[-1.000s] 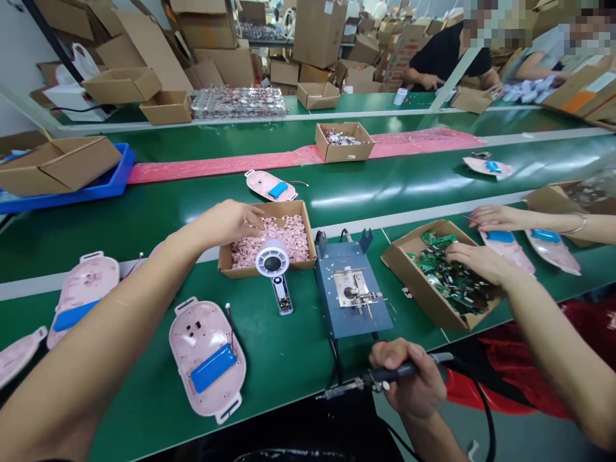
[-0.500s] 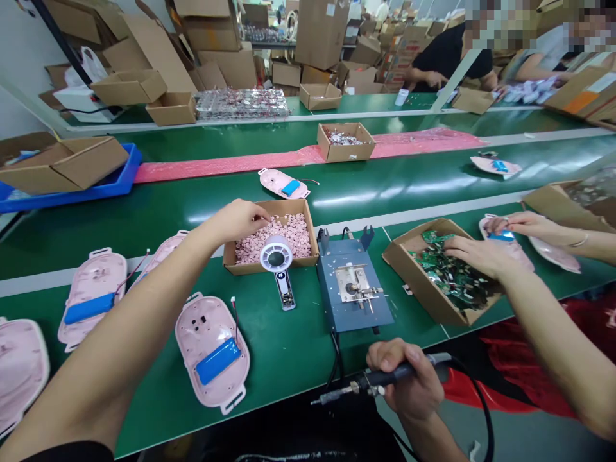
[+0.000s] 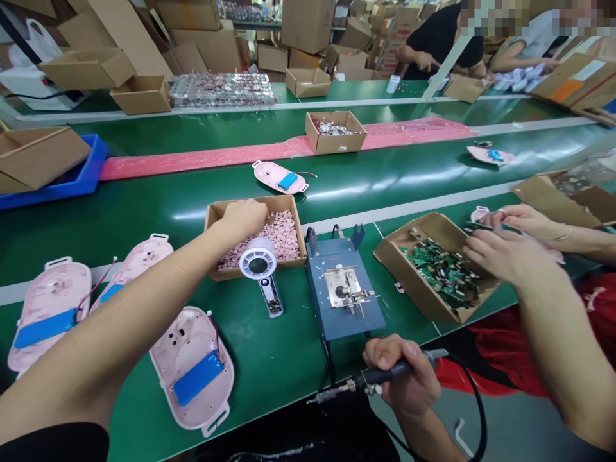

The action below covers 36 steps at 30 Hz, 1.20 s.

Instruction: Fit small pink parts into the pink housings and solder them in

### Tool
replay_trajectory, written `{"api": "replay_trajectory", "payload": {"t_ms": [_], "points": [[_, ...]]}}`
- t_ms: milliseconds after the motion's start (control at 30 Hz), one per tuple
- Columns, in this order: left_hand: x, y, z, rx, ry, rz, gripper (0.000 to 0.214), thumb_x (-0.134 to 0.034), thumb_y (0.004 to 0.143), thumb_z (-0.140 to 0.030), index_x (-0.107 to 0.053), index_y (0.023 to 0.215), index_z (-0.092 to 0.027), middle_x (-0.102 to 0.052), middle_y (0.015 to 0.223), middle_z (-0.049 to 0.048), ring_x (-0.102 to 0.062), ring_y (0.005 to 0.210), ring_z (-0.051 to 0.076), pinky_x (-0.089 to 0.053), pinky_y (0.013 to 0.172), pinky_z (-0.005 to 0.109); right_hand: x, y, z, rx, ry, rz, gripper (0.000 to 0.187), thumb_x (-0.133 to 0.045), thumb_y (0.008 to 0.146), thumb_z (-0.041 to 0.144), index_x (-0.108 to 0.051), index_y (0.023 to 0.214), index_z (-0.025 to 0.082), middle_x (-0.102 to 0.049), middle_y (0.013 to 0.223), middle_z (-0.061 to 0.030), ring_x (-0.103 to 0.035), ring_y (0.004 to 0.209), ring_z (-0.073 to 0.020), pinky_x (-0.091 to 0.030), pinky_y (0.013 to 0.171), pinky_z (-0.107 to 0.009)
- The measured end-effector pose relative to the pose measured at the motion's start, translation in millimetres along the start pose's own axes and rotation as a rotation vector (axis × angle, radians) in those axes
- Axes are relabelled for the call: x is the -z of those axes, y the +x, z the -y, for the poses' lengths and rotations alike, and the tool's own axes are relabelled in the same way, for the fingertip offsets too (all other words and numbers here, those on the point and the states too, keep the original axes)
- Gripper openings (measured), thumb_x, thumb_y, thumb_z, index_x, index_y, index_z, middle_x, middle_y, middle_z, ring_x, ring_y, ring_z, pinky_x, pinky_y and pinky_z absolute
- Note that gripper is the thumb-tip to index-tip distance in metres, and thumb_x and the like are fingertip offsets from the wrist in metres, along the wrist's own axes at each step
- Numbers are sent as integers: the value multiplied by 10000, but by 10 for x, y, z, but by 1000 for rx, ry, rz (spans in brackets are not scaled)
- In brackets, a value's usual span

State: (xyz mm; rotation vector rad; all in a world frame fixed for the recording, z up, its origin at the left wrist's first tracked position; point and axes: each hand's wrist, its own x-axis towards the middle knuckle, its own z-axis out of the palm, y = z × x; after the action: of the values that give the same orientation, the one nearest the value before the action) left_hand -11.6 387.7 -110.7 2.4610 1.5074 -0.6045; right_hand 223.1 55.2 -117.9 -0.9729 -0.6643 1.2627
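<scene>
Nearest, the right hand (image 3: pixel 404 378) has kept its fist clenched round the soldering iron (image 3: pixel 359 384), whose tip pokes out left of the knuckles. Just beyond those fingers sits the blue stand (image 3: pixel 344 295). Farther off, the left hand (image 3: pixel 243 218) has dipped deeper into the cardboard box (image 3: pixel 293 262). Its fingers curl down onto the pink pieces (image 3: pixel 283 234), which spread to their right. Whether they pinch 1, I cannot tell.

The person's left hand (image 3: pixel 246 217) has pushed farther into the box of pink parts (image 3: pixel 291 262), toward 12 o'clock, with its fingers now curled down among them. The co-worker's hand (image 3: pixel 500 253) has come out of the box of circuit boards (image 3: pixel 414 289) toward 3 o'clock, beside the other hand (image 3: pixel 522 220). The pink shell (image 3: pixel 279 178) on the belt (image 3: pixel 385 173) has drifted toward 3 o'clock.
</scene>
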Motion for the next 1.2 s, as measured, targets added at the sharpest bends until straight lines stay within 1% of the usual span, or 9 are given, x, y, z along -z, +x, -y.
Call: {"api": "replay_trajectory", "payload": {"t_ms": [100,167,300,367,500,700,833,967,1200], "points": [[44,-8,16,-95,-23,24,333,-478,943,-222,-771,1087,-154,-734,1133,162,-684,979,299,-481,788,363,-1,47,-3,18,23,32,432,-465,1002,383,-784,761,220,-458,476,-51,-427,451,-136,-336,475,-295],[75,-3,30,-166,-49,57,302,-477,935,-231,-772,982,-183,-754,1047,95,-657,849,219,-442,731,323,-7,65,-7,12,36,50,424,-468,1010,369,-790,779,216,-466,481,-48,-439,466,-135,-352,488,-292],[102,22,72,-215,-88,91,241,-510,895,-210,-739,824,-185,-729,843,52,-558,668,167,-373,639,330,-7,55,-25,5,62,74,425,-466,1021,357,-795,800,204,-479,494,-47,-455,491,-129,-357,510,-288],[106,30,96,-211,-97,91,239,-513,892,-199,-745,838,-187,-729,847,49,-570,680,168,-374,638,327,0,37,-33,9,68,74,430,-460,1026,356,-796,808,200,-485,500,-49,-463,502,-131,-357,517,-290],[106,24,103,-173,-97,44,293,-495,971,-289,-768,1036,-205,-757,1054,47,-662,862,204,-439,709,309,7,15,-39,17,76,74,428,-464,1028,345,-796,807,191,-491,506,-51,-456,503,-133,-349,521,-303],[13,42,-1,-132,11,-68,416,-434,1017,-273,-713,1324,-287,-714,1224,114,-681,1054,355,-505,811,432,-17,29,-46,33,80,95,432,-454,1030,335,-800,819,186,-506,527,-52,-469,517,-135,-338,525,-318],[-23,61,7,-117,21,-44,384,-475,999,-237,-742,1270,-283,-711,1250,101,-689,1068,342,-537,834,426,5,30,-54,36,79,94,441,-436,1034,327,-792,819,183,-500,530,-47,-456,503,-130,-337,524,-316],[-7,-10,34,-91,50,-56,342,-475,966,-137,-763,1149,-159,-710,1208,163,-684,1093,376,-548,877,461,27,21,-58,36,82,101,447,-420,1041,327,-794,840,186,-503,531,-47,-461,513,-131,-338,527,-308],[-30,-105,15,-8,18,-111,367,-481,919,-84,-757,1159,-58,-693,1137,256,-682,1105,428,-550,891,493,-72,-4,-60,46,87,153,447,-415,1042,321,-793,842,189,-495,507,-42,-452,501,-130,-340,521,-299]]}}
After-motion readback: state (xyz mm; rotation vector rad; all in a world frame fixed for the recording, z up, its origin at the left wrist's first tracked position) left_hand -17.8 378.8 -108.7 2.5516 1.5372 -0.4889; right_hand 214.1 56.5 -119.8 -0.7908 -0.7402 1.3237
